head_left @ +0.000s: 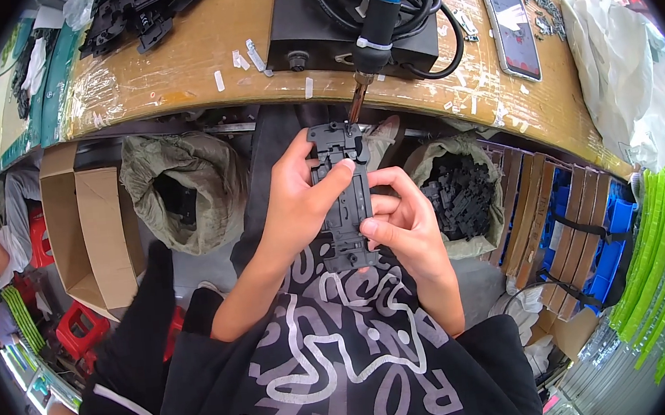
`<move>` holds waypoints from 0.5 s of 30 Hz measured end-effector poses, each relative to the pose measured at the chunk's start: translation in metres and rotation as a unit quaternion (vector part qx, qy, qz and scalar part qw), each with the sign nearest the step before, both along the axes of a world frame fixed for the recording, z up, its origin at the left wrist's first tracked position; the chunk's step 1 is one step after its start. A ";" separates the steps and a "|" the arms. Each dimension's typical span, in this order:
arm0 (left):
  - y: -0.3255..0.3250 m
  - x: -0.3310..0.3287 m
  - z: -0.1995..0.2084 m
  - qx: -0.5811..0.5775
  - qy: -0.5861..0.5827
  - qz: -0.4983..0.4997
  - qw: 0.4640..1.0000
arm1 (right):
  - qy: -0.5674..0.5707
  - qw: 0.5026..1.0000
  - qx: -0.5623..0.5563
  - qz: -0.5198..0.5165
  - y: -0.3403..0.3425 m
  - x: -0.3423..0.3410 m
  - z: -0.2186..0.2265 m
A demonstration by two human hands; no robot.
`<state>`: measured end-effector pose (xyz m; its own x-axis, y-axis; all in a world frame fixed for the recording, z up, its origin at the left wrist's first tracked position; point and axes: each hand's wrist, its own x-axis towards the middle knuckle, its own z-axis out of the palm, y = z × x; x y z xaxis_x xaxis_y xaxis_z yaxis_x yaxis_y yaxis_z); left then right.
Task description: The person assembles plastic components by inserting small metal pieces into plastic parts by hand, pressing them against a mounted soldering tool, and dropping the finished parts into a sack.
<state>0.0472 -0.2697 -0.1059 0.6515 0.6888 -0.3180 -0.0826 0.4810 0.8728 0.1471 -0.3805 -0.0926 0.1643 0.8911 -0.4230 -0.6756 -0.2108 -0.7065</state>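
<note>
Head view: I see my left hand [296,203] wrapped round the left side of a long dark grey plastic part [343,199], thumb pressed across its front, fingers curled behind it. My right hand [404,225] pinches the lower right edge of the same part between thumb and bent fingers. The part is held upright in front of my chest, just below the edge of the wooden workbench [178,71]. Its top end touches the tip of a soldering iron [374,22] with a blue handle, which reaches out over the bench edge from a black box [308,20]. A phone [508,22] lies on the bench to the right. Below, a grey sack [462,196] of black parts stands just right of my hands, and an open cardboard box [85,229] sits to the left.
</note>
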 end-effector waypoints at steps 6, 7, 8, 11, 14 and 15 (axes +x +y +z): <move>0.001 0.000 0.000 0.002 0.008 0.001 1.000 | 0.005 1.000 0.004 -0.003 0.001 0.000 -0.001; 0.001 0.000 0.000 0.001 0.008 0.000 1.000 | 0.006 1.000 0.001 -0.006 0.001 0.000 -0.001; 0.001 0.001 0.000 -0.001 0.008 0.002 1.000 | 0.008 1.000 -0.002 -0.008 0.001 0.000 -0.001; 0.001 0.001 -0.001 -0.005 0.004 0.004 1.000 | 0.008 1.000 -0.003 -0.007 0.001 0.000 -0.001; 0.001 0.000 -0.001 -0.010 0.000 0.003 1.000 | 0.005 1.000 -0.001 -0.006 0.002 0.000 -0.001; 0.000 0.000 0.000 -0.013 -0.003 0.002 1.000 | 0.006 1.000 -0.002 -0.007 0.002 0.000 0.000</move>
